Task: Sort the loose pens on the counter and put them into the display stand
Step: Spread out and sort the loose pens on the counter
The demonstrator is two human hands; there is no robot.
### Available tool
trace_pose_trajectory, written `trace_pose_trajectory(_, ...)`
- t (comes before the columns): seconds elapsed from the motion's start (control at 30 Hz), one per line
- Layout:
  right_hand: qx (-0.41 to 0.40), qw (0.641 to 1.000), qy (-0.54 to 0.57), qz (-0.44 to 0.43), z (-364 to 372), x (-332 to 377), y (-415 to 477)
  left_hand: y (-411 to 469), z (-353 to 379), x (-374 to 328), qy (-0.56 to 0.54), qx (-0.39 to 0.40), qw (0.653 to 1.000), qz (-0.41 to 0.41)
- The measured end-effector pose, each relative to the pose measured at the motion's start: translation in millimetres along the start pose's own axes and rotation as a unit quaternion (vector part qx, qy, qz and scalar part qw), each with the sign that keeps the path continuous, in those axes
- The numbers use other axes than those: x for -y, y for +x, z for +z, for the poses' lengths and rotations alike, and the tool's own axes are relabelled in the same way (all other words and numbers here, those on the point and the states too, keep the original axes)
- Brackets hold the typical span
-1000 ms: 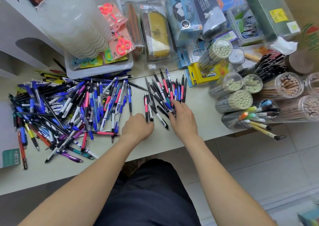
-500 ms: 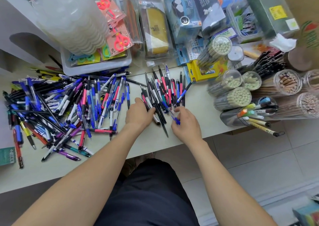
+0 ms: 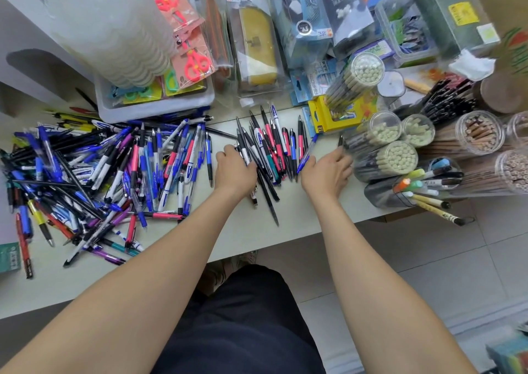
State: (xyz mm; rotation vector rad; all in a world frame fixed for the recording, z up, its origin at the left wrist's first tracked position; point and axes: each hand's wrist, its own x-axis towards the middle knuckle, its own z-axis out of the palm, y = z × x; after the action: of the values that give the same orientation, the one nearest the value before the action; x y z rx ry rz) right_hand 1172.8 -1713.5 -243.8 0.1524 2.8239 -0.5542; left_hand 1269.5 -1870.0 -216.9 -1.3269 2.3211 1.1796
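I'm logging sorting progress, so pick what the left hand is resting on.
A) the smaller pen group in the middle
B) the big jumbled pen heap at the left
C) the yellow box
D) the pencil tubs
A: the left hand sits on the left edge of the smaller pen group, with pens running out from under it, to the right of the big heap.

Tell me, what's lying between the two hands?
A small bunch of pens lies on the counter between the left hand and the right hand, seen in the head view.
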Motion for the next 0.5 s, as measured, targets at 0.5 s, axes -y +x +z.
trace_pose_trajectory(0.5, -0.004, 0.995, 0.095, 0.023, 6.3, 1.7, 12.3, -0.5, 3.3, -8.7, -0.055, 0.079, 0.995, 0.000)
